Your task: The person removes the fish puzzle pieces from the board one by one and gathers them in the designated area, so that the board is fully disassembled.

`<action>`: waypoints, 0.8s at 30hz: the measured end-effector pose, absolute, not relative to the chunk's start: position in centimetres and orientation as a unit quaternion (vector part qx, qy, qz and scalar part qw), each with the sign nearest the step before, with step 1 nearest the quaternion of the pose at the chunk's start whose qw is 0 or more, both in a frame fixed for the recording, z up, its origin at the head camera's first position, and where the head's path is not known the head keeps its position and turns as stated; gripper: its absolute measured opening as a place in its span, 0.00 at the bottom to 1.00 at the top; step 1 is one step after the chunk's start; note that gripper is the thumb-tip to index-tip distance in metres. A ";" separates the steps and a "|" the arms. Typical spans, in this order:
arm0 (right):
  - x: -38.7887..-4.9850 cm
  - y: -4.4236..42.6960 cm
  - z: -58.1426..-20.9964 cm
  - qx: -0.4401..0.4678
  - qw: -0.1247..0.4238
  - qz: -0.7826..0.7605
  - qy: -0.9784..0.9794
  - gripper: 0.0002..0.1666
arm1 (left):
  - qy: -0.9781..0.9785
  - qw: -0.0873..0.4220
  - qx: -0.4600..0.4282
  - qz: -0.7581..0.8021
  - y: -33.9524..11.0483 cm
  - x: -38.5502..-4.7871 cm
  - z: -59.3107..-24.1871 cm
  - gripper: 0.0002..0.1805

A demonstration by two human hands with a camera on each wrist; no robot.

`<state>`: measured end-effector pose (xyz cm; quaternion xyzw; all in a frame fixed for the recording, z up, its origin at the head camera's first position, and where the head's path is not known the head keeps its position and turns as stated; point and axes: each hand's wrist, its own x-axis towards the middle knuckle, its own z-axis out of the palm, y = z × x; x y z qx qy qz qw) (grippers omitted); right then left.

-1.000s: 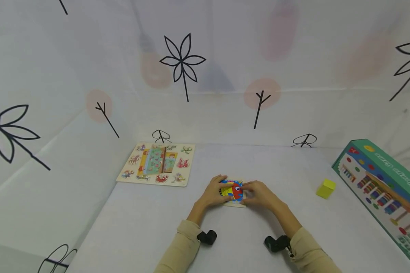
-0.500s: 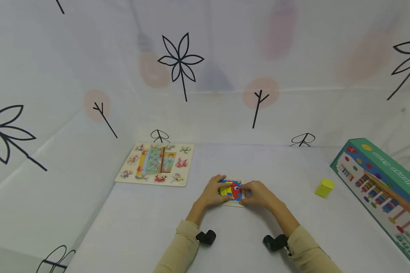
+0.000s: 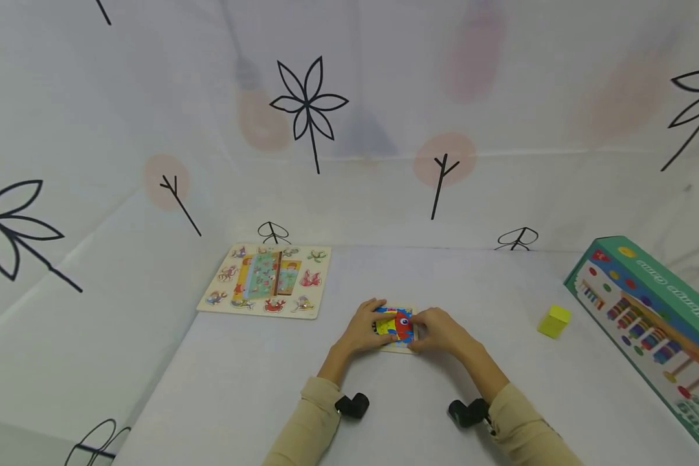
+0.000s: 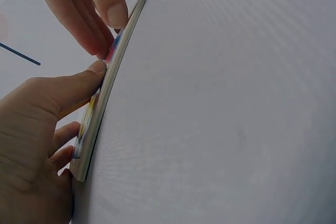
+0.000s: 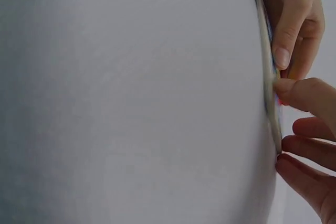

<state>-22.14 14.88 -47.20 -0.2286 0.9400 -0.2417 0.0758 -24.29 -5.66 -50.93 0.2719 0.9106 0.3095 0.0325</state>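
Flat on the white table lies a small wooden fish puzzle [image 3: 404, 328], its fish red, yellow and blue on a pale board. My left hand [image 3: 361, 329] holds it from the left, thumb and index finger spread over the fish's tail end. From the right, my right hand [image 3: 443, 331] grips the head end between thumb and fingers. In the left wrist view the board [image 4: 100, 114] shows edge-on, with the left thumb on its face. The right thumb touches the face beside the left hand [image 5: 296, 19] in the right wrist view. Fingers cover much of the fish.
A larger wooden puzzle board [image 3: 311, 303] with sea animals lies at the back left, flat pictured pieces on it. A yellow-green block [image 3: 554, 321] sits to the right. Beyond it stands a green-topped toy box [image 3: 646, 317]. A patterned white cloth wall [image 3: 373, 200] closes the back.
Both hands stay on the fish puzzle with barely any visible movement. The whole head view has shifted very slightly.
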 end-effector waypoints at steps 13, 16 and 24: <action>-22.3 15.4 -47.4 -0.256 0.052 -0.245 0.934 0.27 | 0.911 0.031 0.268 0.312 -5.5 -24.4 -51.0 0.26; -22.3 15.3 -47.2 -0.260 0.051 -0.237 0.935 0.27 | 0.910 0.028 0.272 0.311 -5.5 -24.4 -50.9 0.25; -22.1 15.2 -47.4 -0.282 0.036 -0.225 0.932 0.24 | 0.912 0.024 0.268 0.310 -5.6 -24.3 -51.0 0.26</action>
